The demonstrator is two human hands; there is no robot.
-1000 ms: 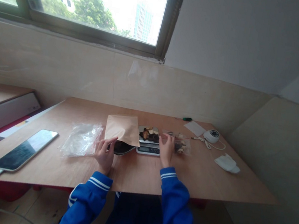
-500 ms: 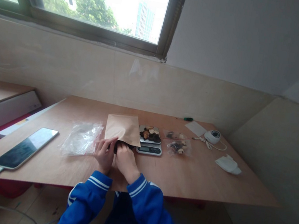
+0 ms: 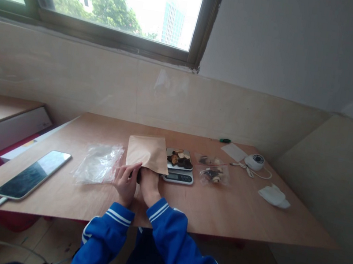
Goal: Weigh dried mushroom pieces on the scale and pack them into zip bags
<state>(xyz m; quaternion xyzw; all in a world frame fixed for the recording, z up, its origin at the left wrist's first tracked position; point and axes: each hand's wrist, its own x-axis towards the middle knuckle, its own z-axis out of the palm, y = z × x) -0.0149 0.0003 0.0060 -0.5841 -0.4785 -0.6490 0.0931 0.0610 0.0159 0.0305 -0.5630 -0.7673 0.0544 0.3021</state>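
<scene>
The left hand (image 3: 127,184) pinches the mouth edge of the bag (image 3: 148,152) between its fingers; the right hand (image 3: 150,186) reaches inside (its fingers hidden, so I cannot tell their state). A hard push there could pull the edge free. The bag lies on the counter (image 3: 225,206) at 12 o'clock, mouth toward 6, long axis seemingly 12 to 6.

I can't read a single word or number from here; the small dark display strip (image 3: 178,177) on the white, flat, rectangular digital scale (image 3: 179,173) carries marks too tiny and blurred to make out.
</scene>
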